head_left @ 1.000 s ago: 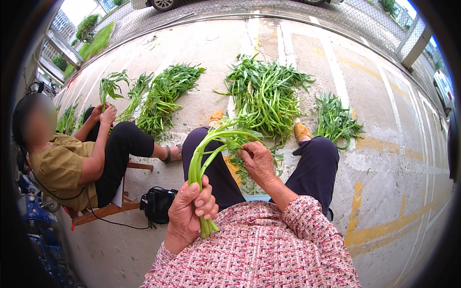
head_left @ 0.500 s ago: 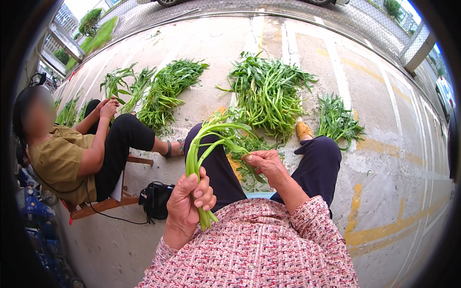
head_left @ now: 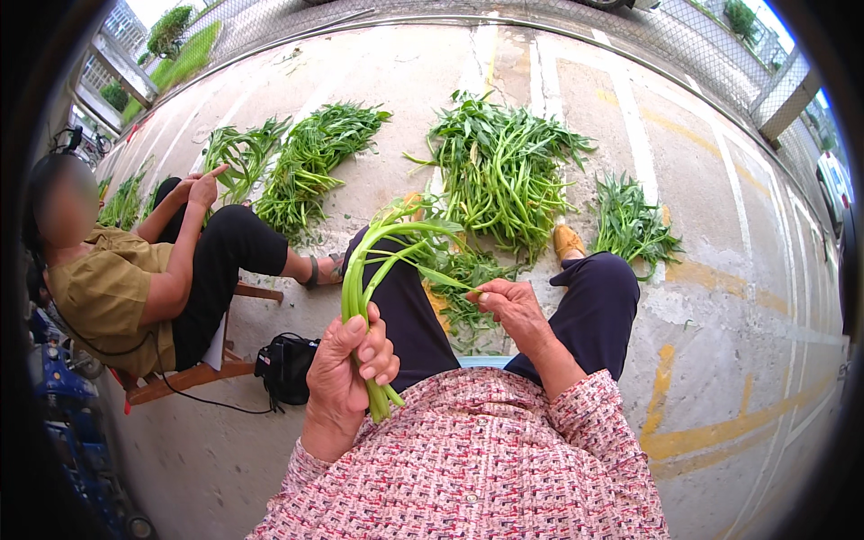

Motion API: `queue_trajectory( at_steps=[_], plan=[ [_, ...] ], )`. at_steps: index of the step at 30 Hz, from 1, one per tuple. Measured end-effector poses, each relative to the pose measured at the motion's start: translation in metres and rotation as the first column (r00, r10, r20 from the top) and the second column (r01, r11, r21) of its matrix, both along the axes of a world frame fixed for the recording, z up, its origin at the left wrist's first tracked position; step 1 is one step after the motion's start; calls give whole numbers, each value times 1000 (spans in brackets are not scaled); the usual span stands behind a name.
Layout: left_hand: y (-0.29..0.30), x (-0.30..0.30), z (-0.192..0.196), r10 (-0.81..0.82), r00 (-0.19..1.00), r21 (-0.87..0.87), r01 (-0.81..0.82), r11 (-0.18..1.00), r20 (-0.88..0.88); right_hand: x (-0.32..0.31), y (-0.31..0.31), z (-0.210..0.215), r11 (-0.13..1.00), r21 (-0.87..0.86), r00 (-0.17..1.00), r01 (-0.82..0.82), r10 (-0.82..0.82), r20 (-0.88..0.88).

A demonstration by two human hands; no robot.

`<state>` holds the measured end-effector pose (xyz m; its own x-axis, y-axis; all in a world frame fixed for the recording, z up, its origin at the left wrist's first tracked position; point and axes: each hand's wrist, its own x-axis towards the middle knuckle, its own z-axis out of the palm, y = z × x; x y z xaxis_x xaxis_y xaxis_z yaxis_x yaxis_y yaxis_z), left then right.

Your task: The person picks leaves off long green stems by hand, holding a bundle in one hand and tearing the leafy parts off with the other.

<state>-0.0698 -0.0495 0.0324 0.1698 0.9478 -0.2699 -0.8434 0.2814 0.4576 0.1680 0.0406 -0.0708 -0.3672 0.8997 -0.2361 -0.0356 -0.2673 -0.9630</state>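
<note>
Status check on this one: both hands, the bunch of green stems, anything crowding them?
Left hand shut on bunch of green stems. Right hand pinching a stem tip at the leafy end. Co-worker seated to the left, apart; greens piles on pavement ahead.

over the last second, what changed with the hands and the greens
The right hand came off the top of the bunch of stems and dropped lower toward the lap, fingers pinched on a bit of leaf. The bunch tilted a little more upright. The left hand kept its grip on the stem ends. The piles of greens on the pavement stayed put, and the seated person kept sorting a bundle.
</note>
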Motion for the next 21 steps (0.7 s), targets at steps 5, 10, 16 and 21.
queue_trajectory(
  at_steps=[5,10,16,21],
  plan=[
    [-1,0,0,3,1000,-3,-3,1000,-13,0,-2,6,998,-46,999,-32,32,-7],
    [-1,2,4,25,999,-1,-25,1000,-39,0,-3,2,999,-45,1000,7,-7,-3],
    [-1,3,3,35,997,8,-34,999,-72,3,-1,3,991,-119,997,57,-63,-49],
    [-1,4,2,40,996,3,-40,999,-85,7,1,1,949,-295,987,111,-139,-78]
  ],
)
